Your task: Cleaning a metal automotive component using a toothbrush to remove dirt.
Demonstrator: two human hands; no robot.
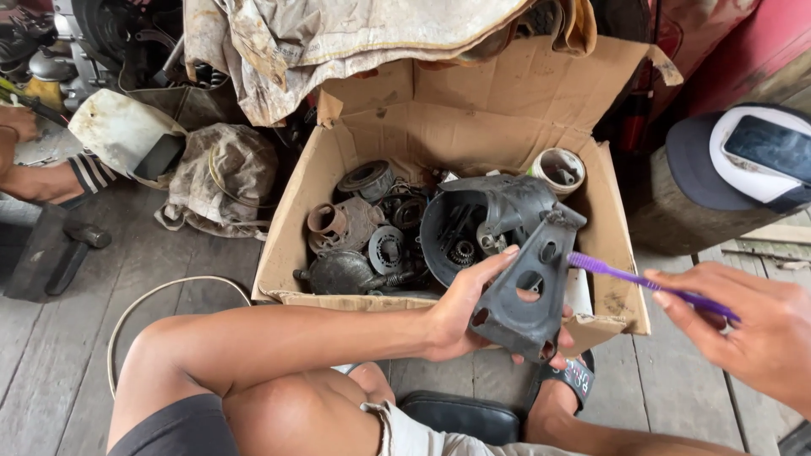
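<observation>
Fingers wrap the dark bracket's left edge.

Soft, even daylight falls over my view, shadows faint, everything fairly sharp, with slight wide-angle bending toward the edges.

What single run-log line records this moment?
left hand: holds dark metal bracket | right hand: purple toothbrush against bracket | behind: cardboard box

Cardboard box on floor ahead of my knees, metal parts inside. Bracket in my left hand, before box. Toothbrush in my right hand, right of bracket. Cap right of box, phone on it.
</observation>
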